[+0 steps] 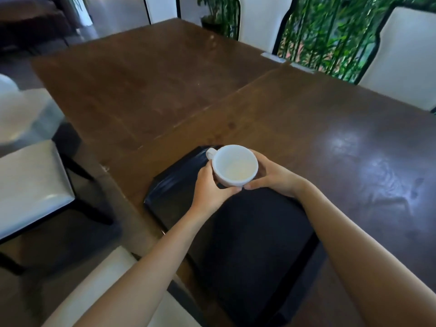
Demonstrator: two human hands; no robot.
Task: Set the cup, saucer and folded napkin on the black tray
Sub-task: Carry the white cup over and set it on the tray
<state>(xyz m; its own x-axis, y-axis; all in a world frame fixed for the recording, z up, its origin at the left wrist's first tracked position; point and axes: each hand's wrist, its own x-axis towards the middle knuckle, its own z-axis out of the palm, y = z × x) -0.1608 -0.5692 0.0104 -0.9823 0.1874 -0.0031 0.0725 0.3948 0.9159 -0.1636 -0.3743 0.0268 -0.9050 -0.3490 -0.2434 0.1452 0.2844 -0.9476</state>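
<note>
A white cup (pixel 234 165) with its handle toward the far left is held upright between both hands, over the far end of the black tray (pixel 247 232). My left hand (pixel 210 187) wraps its left and near side. On the right, my right hand (pixel 269 173) cups its side. Both thumbs meet under the near rim. The cup looks empty. The tray lies on the brown wooden table (pixel 165 90) near its front edge, with nothing else on it. No saucer or napkin is in view.
White-cushioned chairs stand at the left (pixel 30 185), at the near edge (pixel 113 274) and at the far side (pixel 405 55). Two small white pieces (pixel 273 56) lie at the table's far edge. Green plants stand behind the far chairs.
</note>
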